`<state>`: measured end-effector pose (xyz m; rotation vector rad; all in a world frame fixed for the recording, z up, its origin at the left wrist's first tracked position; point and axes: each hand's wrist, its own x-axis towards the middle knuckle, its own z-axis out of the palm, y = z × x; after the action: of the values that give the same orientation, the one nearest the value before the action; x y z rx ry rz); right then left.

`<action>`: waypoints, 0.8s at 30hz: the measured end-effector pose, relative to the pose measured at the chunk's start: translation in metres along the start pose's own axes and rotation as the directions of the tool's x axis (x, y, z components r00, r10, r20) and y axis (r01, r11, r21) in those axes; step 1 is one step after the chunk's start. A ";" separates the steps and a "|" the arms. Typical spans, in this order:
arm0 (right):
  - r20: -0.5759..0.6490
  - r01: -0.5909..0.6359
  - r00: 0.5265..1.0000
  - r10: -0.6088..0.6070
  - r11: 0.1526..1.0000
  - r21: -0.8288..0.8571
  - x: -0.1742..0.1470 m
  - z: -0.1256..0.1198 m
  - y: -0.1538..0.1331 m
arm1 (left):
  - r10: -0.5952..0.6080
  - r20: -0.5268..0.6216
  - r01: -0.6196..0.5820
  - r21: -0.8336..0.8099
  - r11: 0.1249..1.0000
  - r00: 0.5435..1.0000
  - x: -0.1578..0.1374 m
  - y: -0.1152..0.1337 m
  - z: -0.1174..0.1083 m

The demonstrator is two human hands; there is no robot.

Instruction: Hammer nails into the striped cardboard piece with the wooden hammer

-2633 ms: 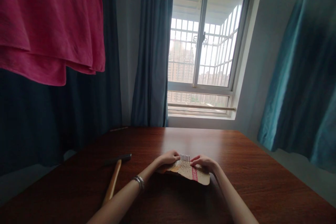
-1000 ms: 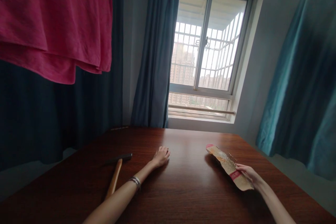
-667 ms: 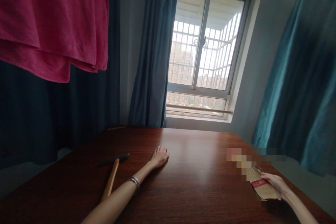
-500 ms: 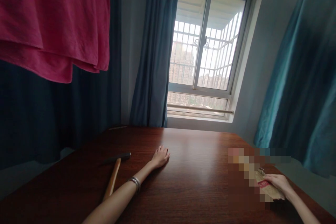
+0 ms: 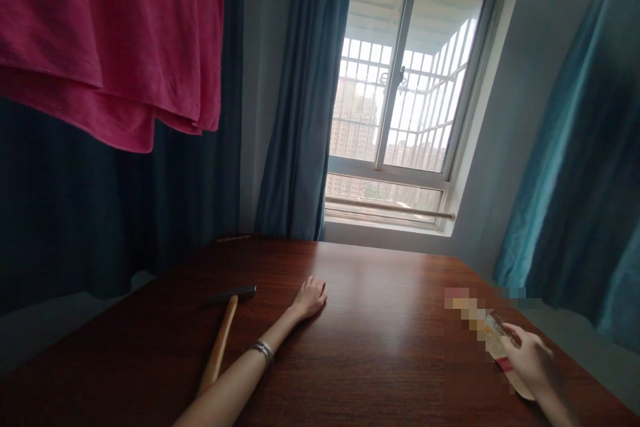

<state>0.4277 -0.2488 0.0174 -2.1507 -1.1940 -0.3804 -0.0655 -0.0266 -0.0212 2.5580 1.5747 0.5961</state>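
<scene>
Palm down on the brown table (image 5: 380,360), my left hand (image 5: 310,297) lies with its fingers a little apart and nothing in it. A hammer (image 5: 220,337) with a wooden handle and dark head rests left of that forearm, which covers the handle's end. My right hand (image 5: 527,353) is at a flat tan piece with a red band (image 5: 523,388), partly covered by the hand and by blurred blocks. Its thumb and bent fingers close at the piece's upper end, around a small dark, ridged thing (image 5: 500,323) whose kind I cannot make out.
A pink cloth (image 5: 150,47) hangs at the upper left. Blue curtains (image 5: 300,113) flank the barred window (image 5: 390,93) beyond the table's far edge. Pixel blocks hide what lies left of my right hand.
My right hand has moved from the tan piece's side up over it, toward its upper end, and its fingers have curled in. The left hand stays on the table; the view has shifted slightly.
</scene>
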 end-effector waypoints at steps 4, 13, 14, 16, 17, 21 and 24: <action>0.142 0.284 0.945 -0.296 0.954 0.097 -0.060 0.036 -0.085 | -0.011 0.043 0.011 -0.013 1.000 0.999 -0.002 0.000 -0.001; 0.399 0.494 0.770 -0.498 0.861 0.122 -0.132 0.069 -0.142 | -0.009 0.077 0.010 -0.014 1.000 0.997 -0.006 0.000 0.001; 0.392 0.492 0.770 -0.503 0.860 0.137 -0.130 0.071 -0.139 | -0.010 0.073 0.011 -0.013 1.000 0.997 -0.006 0.000 0.001; 0.345 0.484 0.778 -0.525 0.851 0.203 -0.126 0.073 -0.131 | -0.010 0.063 0.011 -0.013 1.000 0.998 -0.007 0.001 0.001; 0.297 0.464 0.801 -0.519 0.853 0.239 -0.125 0.071 -0.127 | -0.009 0.059 0.009 -0.015 1.000 0.998 -0.007 0.001 0.000; -0.078 0.254 0.967 -0.243 0.940 0.226 -0.122 0.049 -0.102 | -0.009 0.059 0.011 -0.026 1.000 0.998 -0.009 0.001 -0.002; -0.279 0.106 0.958 -0.071 0.988 0.113 -0.118 0.027 -0.062 | -0.013 0.059 0.015 -0.036 0.999 0.998 -0.010 0.002 -0.004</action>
<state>0.3096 -0.2839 -0.0411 -1.8687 -1.1261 -0.6041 -0.0691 -0.0367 -0.0198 2.5117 1.5470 0.5376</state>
